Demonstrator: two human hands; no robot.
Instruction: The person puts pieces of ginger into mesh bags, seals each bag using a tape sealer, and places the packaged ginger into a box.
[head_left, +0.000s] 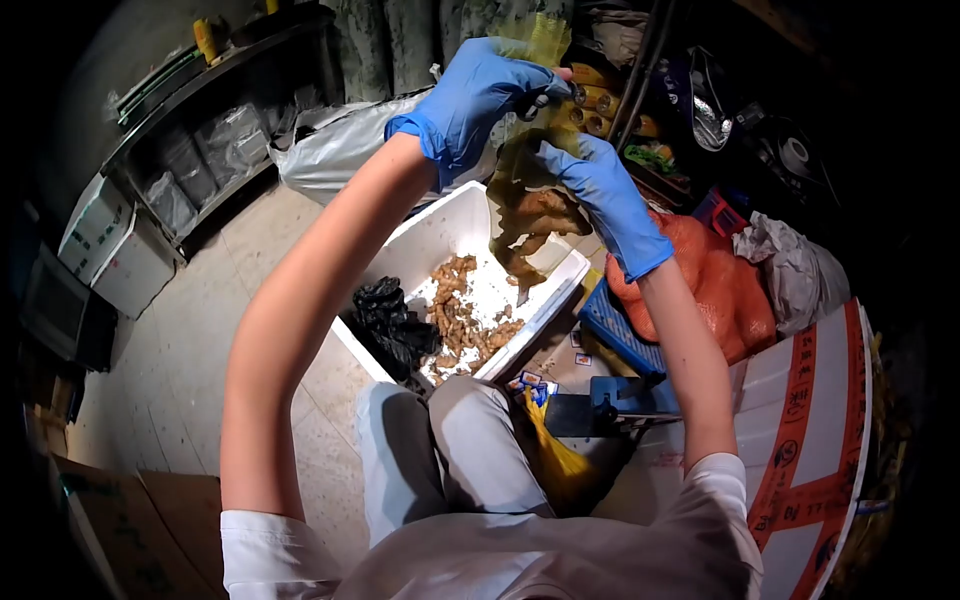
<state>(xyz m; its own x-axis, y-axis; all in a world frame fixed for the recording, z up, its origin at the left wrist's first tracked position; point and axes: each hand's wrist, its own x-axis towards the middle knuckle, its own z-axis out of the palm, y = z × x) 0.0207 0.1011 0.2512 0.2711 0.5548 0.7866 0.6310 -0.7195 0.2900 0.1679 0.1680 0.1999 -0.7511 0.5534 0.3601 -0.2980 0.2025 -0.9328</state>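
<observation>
Yellow mesh bag [512,188] hangs below both hands' fingers. Left hand [468,105]: fingers curled around its upper part. Right hand [608,200]: fingers pinching its side. Grip firmly; keep the bag above the white foam box [465,208].

Blue gloves [462,105], olive-yellow bag [512,172]

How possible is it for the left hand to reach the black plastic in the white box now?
Probably not right now: the left hand seems occupied holding the yellowish bag. Otherwise the way looks free: the black plastic lies uncovered in the open white box.
</observation>
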